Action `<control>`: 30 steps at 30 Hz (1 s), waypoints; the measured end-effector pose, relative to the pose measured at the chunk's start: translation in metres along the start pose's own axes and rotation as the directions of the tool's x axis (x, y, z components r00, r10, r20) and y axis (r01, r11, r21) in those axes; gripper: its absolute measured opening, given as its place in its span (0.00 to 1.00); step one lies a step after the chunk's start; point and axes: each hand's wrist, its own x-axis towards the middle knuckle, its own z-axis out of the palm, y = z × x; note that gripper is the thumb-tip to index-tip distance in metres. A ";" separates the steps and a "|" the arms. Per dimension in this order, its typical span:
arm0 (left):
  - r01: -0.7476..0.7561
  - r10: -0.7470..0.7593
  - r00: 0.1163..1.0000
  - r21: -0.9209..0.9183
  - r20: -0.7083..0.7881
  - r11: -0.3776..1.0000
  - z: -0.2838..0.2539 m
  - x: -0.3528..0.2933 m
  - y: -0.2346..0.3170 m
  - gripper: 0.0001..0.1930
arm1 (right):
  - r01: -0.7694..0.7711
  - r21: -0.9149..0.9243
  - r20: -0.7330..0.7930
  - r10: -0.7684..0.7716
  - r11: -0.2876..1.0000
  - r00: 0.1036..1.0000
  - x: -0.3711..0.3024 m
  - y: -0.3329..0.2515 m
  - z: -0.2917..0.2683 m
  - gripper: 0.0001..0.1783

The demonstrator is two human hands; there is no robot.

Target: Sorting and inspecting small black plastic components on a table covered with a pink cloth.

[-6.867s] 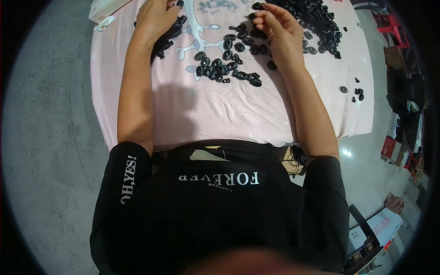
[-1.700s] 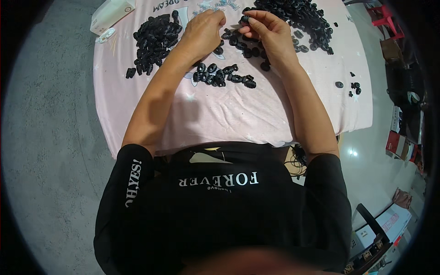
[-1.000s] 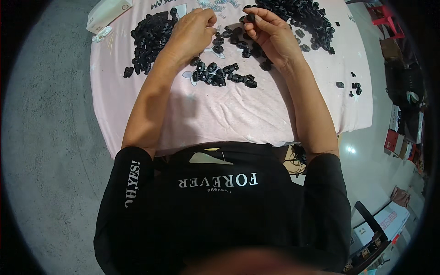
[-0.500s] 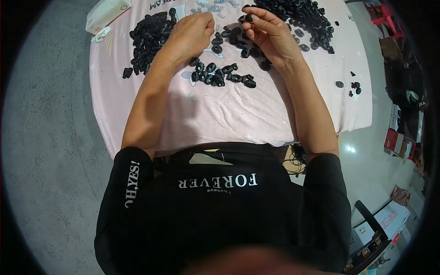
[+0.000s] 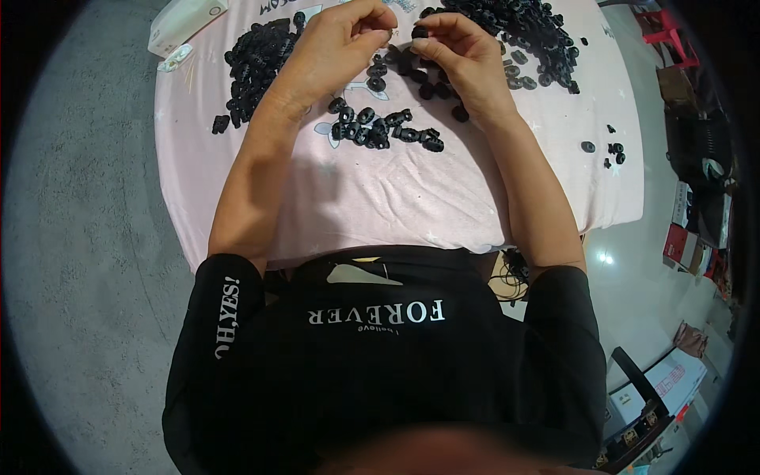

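At the far middle of the table my two hands work close together. My right hand (image 5: 467,63) pinches a small black plastic piece (image 5: 419,32), like a cord lock body, between thumb and fingertips. Just left of it, my left hand (image 5: 336,51) has thumb and forefinger pressed together; what they hold is too small to name. Small silvery springs (image 5: 404,5) lie beyond the fingertips, partly hidden by the left hand. Below the hands, several black cord locks (image 5: 364,131) lie in a loose cluster, with more black pieces (image 5: 427,89) beside the right hand.
A heap of black parts (image 5: 257,67) lies left of my left forearm. Another large heap (image 5: 546,47) spreads at the far right, and a few loose pieces (image 5: 615,150) lie near the right edge. A white box (image 5: 184,25) stands at the far left corner of the pink tablecloth (image 5: 380,206).
My left hand has moved right and away from me, its fingertips now near the right hand's. The right hand has shifted slightly, still holding the black piece.
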 end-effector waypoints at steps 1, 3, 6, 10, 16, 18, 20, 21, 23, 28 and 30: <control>0.001 -0.001 1.000 0.000 0.000 1.000 0.001 0.000 0.003 0.04 | -0.001 -0.037 0.007 0.001 0.999 1.000 0.000 0.000 0.000 0.15; 0.030 -0.030 0.999 -0.005 -0.021 1.000 0.002 -0.001 0.009 0.04 | -0.012 -0.020 0.003 0.012 1.000 1.000 -0.001 0.001 0.001 0.15; 0.018 -0.018 0.999 0.012 -0.033 1.000 0.002 0.000 0.005 0.04 | 0.022 -0.053 0.009 -0.021 0.998 1.000 -0.001 0.003 0.000 0.14; 0.002 -0.002 0.999 -0.003 -0.036 1.000 0.003 -0.001 0.005 0.04 | 0.005 -0.063 0.027 -0.004 0.998 1.000 -0.001 0.001 0.000 0.14; -0.111 0.112 0.994 0.033 -0.009 0.993 0.007 0.003 -0.002 0.04 | -0.010 0.028 0.057 0.009 1.000 0.998 -0.001 -0.002 0.005 0.13; -0.115 0.115 0.993 0.090 0.001 0.989 0.006 -0.001 0.007 0.04 | 0.012 0.036 0.049 -0.014 0.999 0.999 -0.001 0.000 0.004 0.12; -0.069 0.070 0.998 0.086 0.000 0.994 0.006 0.000 0.005 0.03 | -0.010 0.028 0.066 0.008 1.000 0.998 -0.001 0.001 0.002 0.12; -0.025 0.025 1.000 0.081 0.000 0.996 0.006 0.000 0.004 0.03 | -0.010 0.028 0.066 0.008 1.000 0.998 -0.001 0.001 0.003 0.12; -0.016 0.016 1.000 0.063 0.004 0.998 0.006 0.001 0.001 0.03 | 0.028 -0.040 0.074 -0.025 0.999 0.997 -0.002 0.000 0.003 0.12; 0.005 -0.005 0.999 -0.007 0.032 1.000 0.006 0.003 -0.003 0.04 | 0.029 -0.110 0.089 -0.019 0.994 0.996 -0.002 0.000 0.001 0.13; 0.061 -0.056 0.996 -0.078 0.066 0.995 0.005 0.002 0.000 0.03 | 0.040 -0.084 0.091 -0.033 0.996 0.995 -0.002 0.001 -0.001 0.13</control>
